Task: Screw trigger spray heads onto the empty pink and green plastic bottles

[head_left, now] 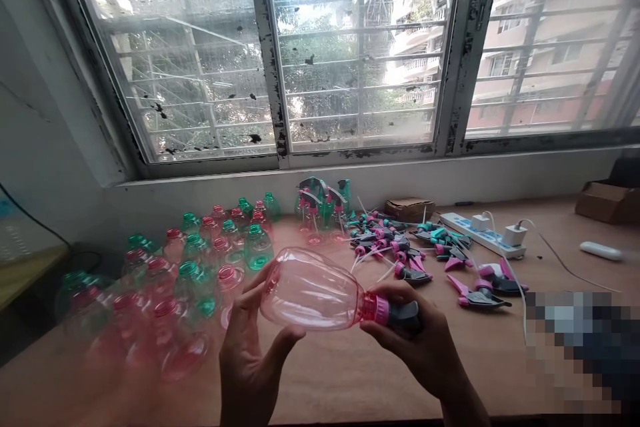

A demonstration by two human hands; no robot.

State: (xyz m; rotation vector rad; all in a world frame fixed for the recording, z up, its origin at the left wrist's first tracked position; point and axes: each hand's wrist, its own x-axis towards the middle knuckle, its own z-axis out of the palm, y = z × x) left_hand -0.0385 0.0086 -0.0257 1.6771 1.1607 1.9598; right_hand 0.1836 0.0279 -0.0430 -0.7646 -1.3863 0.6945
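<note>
A clear pink plastic bottle (310, 290) lies sideways in both my hands above the wooden table (350, 373). My left hand (250, 347) cups the bottle's body from below with thumb and fingers curled round it. My right hand (415, 337) is closed round the pink and dark grey spray trigger head (395, 312) seated on the bottle's neck.
Several empty pink and green bottles (200, 267) stand at the left. A heap of loose trigger heads (410, 247) lies in the middle, with assembled bottles (323, 210) behind by the window. A white power strip (483, 233), a cardboard box (605, 200) and a blurred patch sit to the right.
</note>
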